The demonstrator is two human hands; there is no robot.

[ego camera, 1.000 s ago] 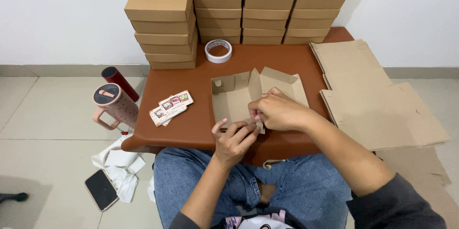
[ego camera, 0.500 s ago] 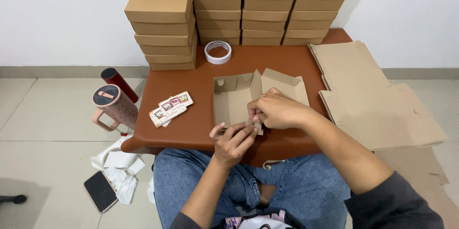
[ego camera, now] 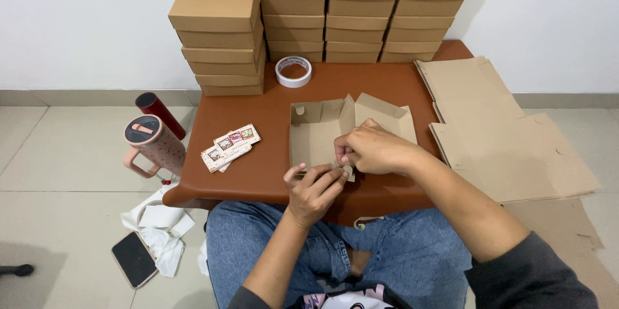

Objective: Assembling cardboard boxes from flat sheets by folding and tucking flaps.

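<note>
Presently, at centre frame, a half-folded cardboard box (ego camera: pixel 335 131) lies on the brown table (ego camera: pixel 258 173): far walls raised, near edge unfinished. Left hand (ego camera: pixel 314 189) pinches its near flap from below; right hand (ego camera: pixel 374 149) curls over the same edge, fingers pressed together. Finished boxes (ego camera: pixel 322 12) stack upper centre; flat blanks (ego camera: pixel 503 135) wait right. Tape roll (ego camera: pixel 293 71) sits unused.
</note>
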